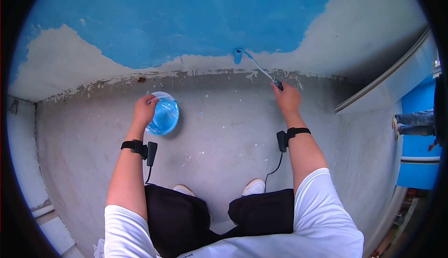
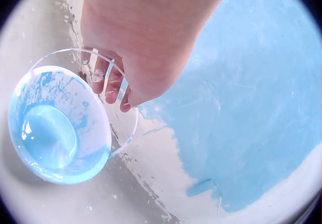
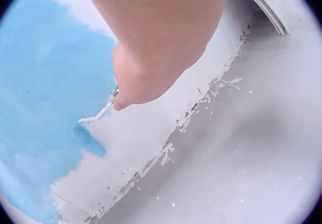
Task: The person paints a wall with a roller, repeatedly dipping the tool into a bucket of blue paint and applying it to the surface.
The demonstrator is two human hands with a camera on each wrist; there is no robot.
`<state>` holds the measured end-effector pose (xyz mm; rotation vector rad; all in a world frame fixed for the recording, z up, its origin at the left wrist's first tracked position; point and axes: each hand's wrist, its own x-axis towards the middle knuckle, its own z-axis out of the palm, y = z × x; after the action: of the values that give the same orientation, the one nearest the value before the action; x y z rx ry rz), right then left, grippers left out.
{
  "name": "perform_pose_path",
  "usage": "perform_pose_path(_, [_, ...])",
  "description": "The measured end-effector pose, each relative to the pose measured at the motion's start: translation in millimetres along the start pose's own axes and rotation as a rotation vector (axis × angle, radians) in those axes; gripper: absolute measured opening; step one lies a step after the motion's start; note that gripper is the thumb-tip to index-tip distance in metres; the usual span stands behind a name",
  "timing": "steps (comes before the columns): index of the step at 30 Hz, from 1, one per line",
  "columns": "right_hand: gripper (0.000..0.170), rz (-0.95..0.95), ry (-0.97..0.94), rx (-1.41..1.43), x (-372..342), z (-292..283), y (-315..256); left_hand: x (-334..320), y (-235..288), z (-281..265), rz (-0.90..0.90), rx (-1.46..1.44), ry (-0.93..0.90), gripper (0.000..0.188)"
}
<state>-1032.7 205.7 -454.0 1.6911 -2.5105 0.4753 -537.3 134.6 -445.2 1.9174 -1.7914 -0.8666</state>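
The right hand (image 1: 287, 98) grips the dark handle (image 1: 278, 84) of a small paint roller. Its blue roller head (image 1: 238, 56) lies against the wall at the lower edge of the blue paint; the right wrist view shows the same roller head (image 3: 90, 140) below and left of the right hand (image 3: 146, 78). In the left hand (image 1: 145, 110) is the thin handle of a white bucket (image 1: 174, 100) with blue paint inside. The left wrist view shows fingers curled at the bucket's handle (image 2: 135, 128), the left hand (image 2: 141, 48) above the tilted bucket (image 2: 95, 113).
Blue paint (image 1: 196, 15) covers much of the wall, with white wall (image 1: 65, 62) around it. The grey floor (image 1: 219, 132) has paint specks. A pale curved panel (image 1: 392, 78) stands at the right, and another person's legs (image 1: 415, 123) show beyond it.
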Motion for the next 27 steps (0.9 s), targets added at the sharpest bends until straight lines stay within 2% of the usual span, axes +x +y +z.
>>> perform_pose_path(6, [0.045, -0.075, -0.078, -0.036, 9.6, -5.5, -12.3, 0.9, 1.0, 0.4, -0.002, -0.003, -0.007, 0.029])
perform_pose_path(13, [0.045, -0.108, 0.024, 0.035, 9.6, 14.4, 2.9, -4.3, 8.9, -5.3, -0.034, 0.032, -0.020, 0.028])
perform_pose_path(15, [0.045, 0.040, 0.000, 0.095, 2.5, 12.2, 14.0, -6.5, 10.1, -5.2, -0.007, 0.027, 0.002, 0.028])
perform_pose_path(20, [0.044, 0.074, 0.000, -0.007, -7.6, 4.8, 25.6, -2.2, 6.3, -0.4, -0.007, 0.019, 0.012, 0.029])
perform_pose_path(27, [0.047, 0.042, -0.083, -0.036, 0.1, 2.0, -1.5, -0.1, 2.8, 0.1, 0.012, 0.000, -0.008, 0.028])
